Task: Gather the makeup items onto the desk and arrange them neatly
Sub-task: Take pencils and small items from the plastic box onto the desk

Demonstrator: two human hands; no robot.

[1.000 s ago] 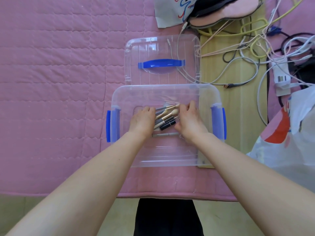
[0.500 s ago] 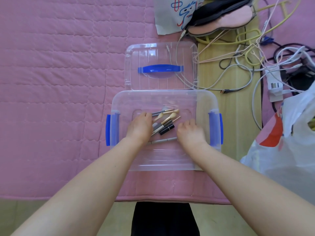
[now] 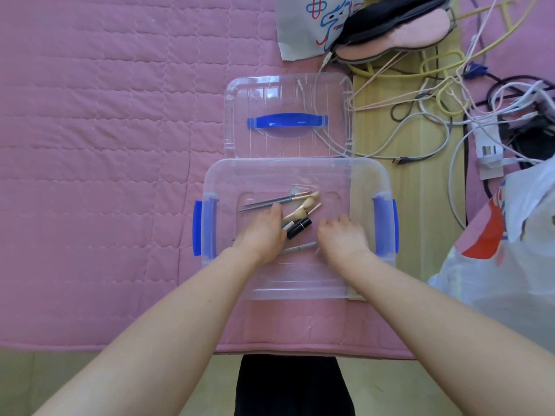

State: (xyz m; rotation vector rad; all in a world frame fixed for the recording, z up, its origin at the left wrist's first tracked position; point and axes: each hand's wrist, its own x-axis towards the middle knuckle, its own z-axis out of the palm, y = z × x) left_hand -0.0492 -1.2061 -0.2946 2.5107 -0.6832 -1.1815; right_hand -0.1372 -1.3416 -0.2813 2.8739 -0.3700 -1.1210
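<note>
head view, mid-frame: left hand curls on light, stiff, roll-prone brushes in the box; right hand loosely curled, empty; take them mid-handle.

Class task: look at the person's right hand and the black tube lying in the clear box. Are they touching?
Apart. The head view shows a strip of bare box floor between the right hand and the black tube; the left hand lies against the tube's other end.

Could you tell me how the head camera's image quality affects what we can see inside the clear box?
Head view: even, soft light, no hard shadows; the wide lens bows the pink quilt at the edges; small glare on the lid; the clear box walls look hazy, yet the brushes read sharply; the right hand is slightly blurred.
</note>
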